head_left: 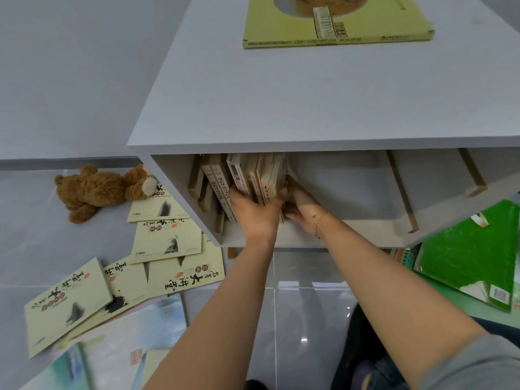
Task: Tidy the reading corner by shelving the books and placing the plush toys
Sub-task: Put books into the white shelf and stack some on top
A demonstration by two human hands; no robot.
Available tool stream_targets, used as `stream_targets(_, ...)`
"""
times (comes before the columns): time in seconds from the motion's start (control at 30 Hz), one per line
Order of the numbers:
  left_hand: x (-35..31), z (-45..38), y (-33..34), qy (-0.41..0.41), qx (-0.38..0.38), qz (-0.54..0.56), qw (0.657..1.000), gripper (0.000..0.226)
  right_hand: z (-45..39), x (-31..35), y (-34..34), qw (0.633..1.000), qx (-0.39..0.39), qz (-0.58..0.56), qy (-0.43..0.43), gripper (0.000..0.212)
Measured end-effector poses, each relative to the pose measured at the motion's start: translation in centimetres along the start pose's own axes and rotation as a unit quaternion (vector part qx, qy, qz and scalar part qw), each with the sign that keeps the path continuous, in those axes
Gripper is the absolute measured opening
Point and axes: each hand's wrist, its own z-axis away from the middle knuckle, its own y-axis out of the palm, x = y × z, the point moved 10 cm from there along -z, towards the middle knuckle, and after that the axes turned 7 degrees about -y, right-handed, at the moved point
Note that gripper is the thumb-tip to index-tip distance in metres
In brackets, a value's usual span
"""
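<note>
Both hands inside the top cubby of the white shelf [281,108], busy with a row of books [247,178] standing on end. Long sides of the books running up and down, spines facing out, the whole row leaning a little toward the left wall of the cubby.

Left hand [253,209] in front of the row, fingers bent around the spines of a few middle books, thumb on the right end of the bunch. Right hand [302,205] just beside it on the right, fingers curled around the last book's edge, touching the left hand. So both hands clamped on the same bunch, squeezing it together from two sides. Plenty of bare room in the cubby to the right of the row.

Probably the step of pushing the bunch upright and snug to the left.

More work waiting on the floor [42,249]: cream-colored books [166,240] spread flat down on the left, nearer the left arm. Brown teddy bear [92,190] lying on its side past them, by the wall, its head touching one cream book. Green book [472,254] lying low on the right, nearer the right arm. Yellow book [337,21] flat on top of the shelf, well apart from the hands.
</note>
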Motion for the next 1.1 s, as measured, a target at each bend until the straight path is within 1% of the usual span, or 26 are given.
stream_targets(0.07,0.6,0.7,-0.4,-0.016,-0.007,0.004,1.0,0.093,-0.5,0.1,0.3,0.999,0.003,0.032,0.009,0.04)
stream_targets(0.1,0.8,1.0,-0.6,-0.026,-0.024,-0.028,0.999,0.093,-0.7,0.2,0.4,0.999,0.002,0.044,0.011,0.038)
stream_targets(0.17,0.7,1.4,-0.9,-0.041,-0.053,-0.076,0.995,0.082,-0.7,0.4,0.7,0.999,0.004,0.053,0.008,0.033)
stream_targets(0.2,0.9,1.5,-1.1,-0.061,-0.061,-0.061,0.994,0.074,-0.7,0.4,0.7,0.998,0.005,0.056,0.009,0.032)
stream_targets(0.23,1.4,1.8,-1.4,-0.108,-0.072,-0.02,0.991,0.065,-0.8,0.3,0.5,0.998,0.004,0.056,0.01,0.033)
stream_targets(0.27,2.8,2.1,-1.8,-0.183,-0.079,0.039,0.979,0.057,-0.9,0.2,0.4,0.998,0.001,0.055,0.013,0.035)
stream_targets(0.3,4.4,2.8,-1.6,-0.266,-0.066,0.099,0.957,0.051,-0.7,0.1,0.3,0.998,-0.002,0.057,0.016,0.036)
stream_targets(0.33,5.5,3.4,-0.9,-0.328,-0.033,0.16,0.931,0.048,-0.5,0.1,0.3,0.997,-0.009,0.074,0.019,0.039)
stream_targets(0.37,6.1,3.8,-0.3,-0.364,0.002,0.224,0.904,0.048,-0.6,-0.1,0.1,0.994,-0.019,0.103,0.016,0.042)
stream_targets(0.4,6.5,3.8,0.1,-0.382,0.031,0.288,0.878,0.051,-0.7,-0.1,-0.3,0.989,-0.042,0.145,0.007,0.042)
stream_targets(0.43,6.4,3.6,0.4,-0.388,0.055,0.348,0.852,0.055,-0.6,0.2,-0.6,0.983,-0.065,0.17,-0.014,0.038)
stream_targets(0.47,6.2,3.1,0.3,-0.384,0.07,0.398,0.83,0.057,-0.5,0.5,-0.7,0.982,-0.083,0.168,-0.032,0.03)
stream_targets(0.5,5.8,2.4,0.1,-0.377,0.079,0.447,0.807,0.057,-0.5,0.6,-0.6,0.983,-0.093,0.149,-0.047,0.022)
stream_targets(0.53,5.5,1.8,-0.1,-0.373,0.084,0.487,0.785,0.056,-0.7,0.5,-0.5,0.986,-0.097,0.124,-0.05,0.021)
stream_targets(0.57,4.9,1.5,-0.1,-0.374,0.098,0.518,0.763,0.055,-1.0,0.2,-0.4,0.989,-0.099,0.101,-0.044,0.033)
stream_targets(0.6,4.4,1.2,0.1,-0.376,0.114,0.533,0.749,0.054,-1.4,0.0,-0.1,0.99,-0.094,0.095,-0.035,0.043)
stream_targets(0.63,4.1,0.8,0.5,-0.376,0.135,0.543,0.739,0.053,-2.0,-0.2,0.2,0.991,-0.084,0.101,-0.029,0.047)
stream_targets(0.7,3.7,-0.3,1.4,-0.367,0.178,0.564,0.718,0.053,-3.0,-0.3,0.9,0.992,-0.058,0.111,-0.021,0.069)
stream_targets(0.73,4.0,-0.8,1.5,-0.357,0.181,0.566,0.721,0.052,-2.3,0.2,1.6,0.992,-0.045,0.12,-0.016,0.077)
stream_targets(0.77,4.3,-1.3,1.4,-0.342,0.175,0.563,0.731,0.05,-1.7,0.8,2.3,0.992,-0.035,0.119,-0.016,0.078)
stream_targets(0.83,5.2,-2.1,0.9,-0.315,0.154,0.539,0.766,0.049,-0.7,1.4,3.3,0.996,-0.015,0.09,-0.011,0.067)
stream_targets(0.87,5.3,-2.4,0.9,-0.306,0.157,0.531,0.774,0.049,-0.7,1.4,3.5,0.997,-0.004,0.074,-0.009,0.063)
stream_targets(0.97,4.7,-2.7,1.8,-0.304,0.198,0.542,0.758,0.051,-1.5,1.3,3.3,0.997,0.004,0.075,-0.014,0.058)
stream_targets(1.03,4.3,-2.7,2.1,-0.313,0.217,0.545,0.747,0.052,-1.6,1.8,3.2,0.996,-0.003,0.086,-0.026,0.053)
stream_targets(1.1,4.1,-2.7,2.2,-0.321,0.223,0.554,0.735,0.054,-1.8,2.4,2.9,0.994,-0.019,0.101,-0.046,0.045)
